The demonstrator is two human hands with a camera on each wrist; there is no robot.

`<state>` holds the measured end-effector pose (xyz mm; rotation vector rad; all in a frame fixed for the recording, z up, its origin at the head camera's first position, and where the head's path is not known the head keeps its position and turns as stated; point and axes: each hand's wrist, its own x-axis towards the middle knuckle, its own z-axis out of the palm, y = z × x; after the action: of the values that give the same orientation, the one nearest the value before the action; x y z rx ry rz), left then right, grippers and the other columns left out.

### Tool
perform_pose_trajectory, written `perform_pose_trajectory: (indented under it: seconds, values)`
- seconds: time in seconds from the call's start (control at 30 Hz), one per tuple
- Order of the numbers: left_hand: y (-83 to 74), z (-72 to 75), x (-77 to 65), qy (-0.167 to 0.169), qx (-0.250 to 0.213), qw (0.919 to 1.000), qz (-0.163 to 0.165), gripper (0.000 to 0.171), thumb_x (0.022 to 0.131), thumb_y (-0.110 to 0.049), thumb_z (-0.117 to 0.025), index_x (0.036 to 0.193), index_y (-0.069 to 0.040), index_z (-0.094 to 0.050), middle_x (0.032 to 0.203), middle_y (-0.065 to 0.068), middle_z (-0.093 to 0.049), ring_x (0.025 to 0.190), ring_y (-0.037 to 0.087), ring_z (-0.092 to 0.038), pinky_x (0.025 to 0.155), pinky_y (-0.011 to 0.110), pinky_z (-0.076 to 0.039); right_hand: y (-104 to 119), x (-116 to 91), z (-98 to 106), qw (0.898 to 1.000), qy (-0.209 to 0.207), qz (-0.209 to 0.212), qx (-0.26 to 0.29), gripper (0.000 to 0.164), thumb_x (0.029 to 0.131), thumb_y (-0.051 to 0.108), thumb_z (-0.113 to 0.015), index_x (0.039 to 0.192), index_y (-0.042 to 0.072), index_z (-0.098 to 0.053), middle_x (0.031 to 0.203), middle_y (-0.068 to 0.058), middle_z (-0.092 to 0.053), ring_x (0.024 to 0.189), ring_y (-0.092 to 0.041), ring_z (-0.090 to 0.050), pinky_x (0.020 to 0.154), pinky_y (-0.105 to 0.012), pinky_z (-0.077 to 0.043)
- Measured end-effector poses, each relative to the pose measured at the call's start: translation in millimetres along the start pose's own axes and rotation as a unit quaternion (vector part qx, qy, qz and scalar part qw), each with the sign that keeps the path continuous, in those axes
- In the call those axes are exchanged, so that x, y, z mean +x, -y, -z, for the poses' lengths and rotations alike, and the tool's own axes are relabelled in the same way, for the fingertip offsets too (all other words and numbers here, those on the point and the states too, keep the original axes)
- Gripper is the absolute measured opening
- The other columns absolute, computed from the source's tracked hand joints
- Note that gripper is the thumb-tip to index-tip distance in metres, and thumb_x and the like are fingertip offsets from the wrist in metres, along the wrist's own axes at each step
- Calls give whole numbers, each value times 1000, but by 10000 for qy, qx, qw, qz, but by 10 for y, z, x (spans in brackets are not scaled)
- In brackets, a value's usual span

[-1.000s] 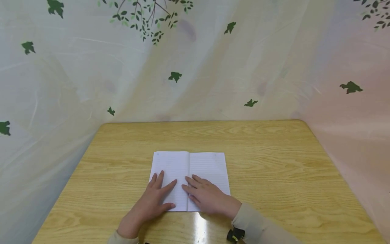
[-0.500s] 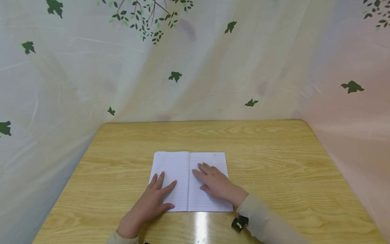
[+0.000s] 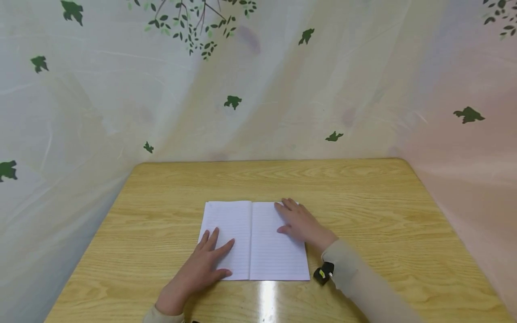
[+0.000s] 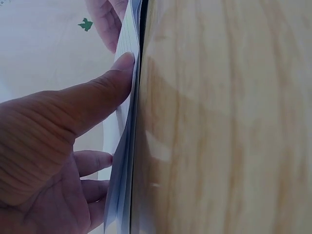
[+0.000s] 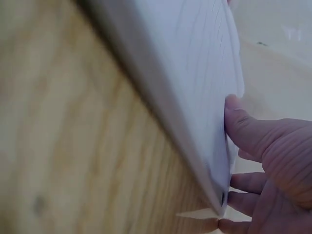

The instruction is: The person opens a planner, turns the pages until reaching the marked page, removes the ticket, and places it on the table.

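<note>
An open notebook (image 3: 230, 215) with white lined pages lies flat on the wooden table, its spine running up the middle. My left hand (image 3: 206, 262) rests on the lower part of the left page, fingers spread. In the left wrist view the thumb of that left hand (image 4: 44, 136) touches the page near the notebook's edge (image 4: 122, 185). Across the right page's upper corner lies my right hand (image 3: 300, 222), its fingers extended and covering that corner. The right wrist view has the right hand (image 5: 278, 170) with thumb and fingertips on the notebook (image 5: 190, 73) at its corner.
The wooden table (image 3: 363, 202) extends around the notebook on every side. Behind it hangs a pale cloth backdrop (image 3: 274, 112) printed with green leaves and birds. A small black device (image 3: 324, 273) sits at the right wrist.
My right hand has slid from the spine across the right page, outward and up to its far right corner. The left hand has stayed in place on the left page.
</note>
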<state>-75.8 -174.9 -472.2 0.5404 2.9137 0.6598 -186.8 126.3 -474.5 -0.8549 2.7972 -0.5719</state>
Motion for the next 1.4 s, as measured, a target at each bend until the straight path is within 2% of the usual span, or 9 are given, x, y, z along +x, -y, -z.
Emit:
perform_pose_trajectory:
  seconds: [0.3,0.53,0.77,0.87,1.0,1.13,1.23,1.33,1.4]
  values:
    - [7,-9,1,1,-35,10000,-13,67,80,-36,-79,140,-18,-56,153,32,-25,140,55,-15,107,66,-26,-148,85,66,9967,214,-750,242,89,84,40,-75,152,2,-30,158,-25,-18,146,-40,-11,117,-54,-13]
    - [8,-17,6,-5,-20,10000,7,67,80,-36,-79,140,-19,-56,153,31,-25,140,54,-16,107,65,-27,-141,78,83,9967,133,-734,332,87,83,37,-77,150,2,-34,158,-24,-18,147,-39,-11,117,-54,-12]
    - [-2,-20,-2,-42,-6,10000,5,67,79,-36,-80,140,-19,-56,153,32,-25,140,54,-16,107,65,-27,-101,32,62,9964,-405,-435,-599,89,79,46,-77,147,3,-40,157,-26,-19,145,-44,-14,114,-61,-14]
    - [-6,-21,-4,-49,4,10000,17,67,79,-36,-79,140,-19,-56,153,31,-25,140,54,-16,107,65,-27,-56,6,71,9908,-772,-260,-1077,88,75,47,-79,144,4,-45,154,-27,-26,142,-46,-20,112,-64,-17]
    - [-14,-20,-10,-53,-4,10000,35,67,79,-36,-80,140,-19,-56,153,31,-25,140,54,-16,107,65,-27,14,-35,76,9824,-1233,-2,-1402,82,74,40,-83,140,6,-50,144,-25,-40,134,-44,-36,110,-62,-24]
    - [-25,-12,-18,-52,-33,10000,25,67,79,-35,-80,140,-18,-56,153,32,-25,140,54,-16,107,65,-27,89,-77,59,9803,-1578,154,-1181,69,79,27,-82,138,6,-53,131,-22,-48,118,-37,-51,104,-54,-39]
    - [-26,-8,-27,-43,-31,10000,7,67,80,-36,-79,140,-18,-56,153,32,-25,140,54,-16,108,65,-26,151,-94,44,9798,-1793,214,-856,63,81,19,-80,137,6,-54,121,-17,-52,103,-30,-57,91,-45,-49]
    - [-22,-13,-31,-28,-29,10000,1,67,80,-37,-79,140,-18,-55,153,32,-24,140,54,-15,108,65,-26,228,-108,42,9813,-1876,109,-417,68,83,16,-79,143,7,-47,121,-15,-54,94,-26,-61,79,-42,-54]
    - [-20,-17,-33,-21,-31,10000,9,67,80,-37,-78,140,-18,-55,153,31,-24,140,54,-15,107,65,-26,276,-122,43,9823,-1872,-3,-13,76,84,15,-78,149,8,-39,128,-17,-53,93,-28,-63,77,-45,-55]
